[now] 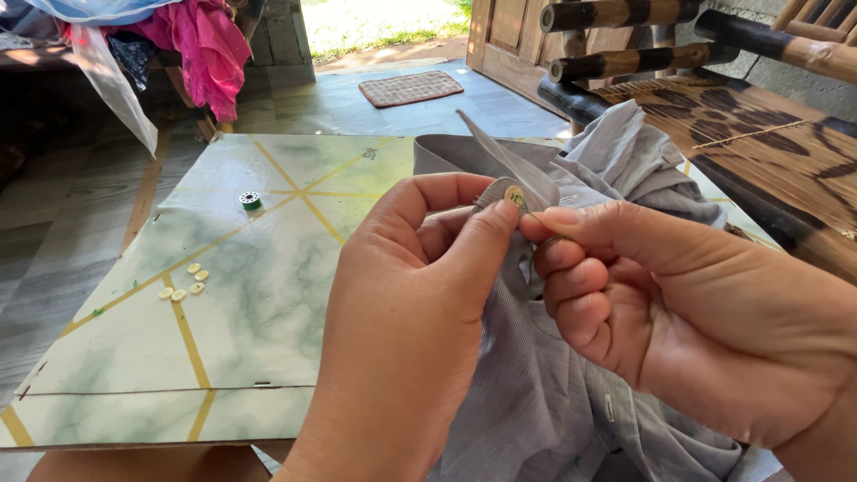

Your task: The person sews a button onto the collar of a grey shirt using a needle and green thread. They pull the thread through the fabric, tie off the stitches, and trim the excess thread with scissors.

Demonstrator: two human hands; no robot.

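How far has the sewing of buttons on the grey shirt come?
In hand: the left hand pinches one pale button against the grey striped shirt, and the right hand pinches right beside it; green thread shows on the button. Left: five loose buttons lie on the marbled board near a green thread spool. No finished button shows.

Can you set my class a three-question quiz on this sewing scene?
1. True or false: the left hand pinches a pale button against the grey shirt.
2. How many loose buttons lie on the green marbled board?
3. What sits near the board's far edge: A) scissors, B) a green thread spool, C) a cup?

Key: 1. True; the right hand meets it at the button. 2. Five. 3. B.
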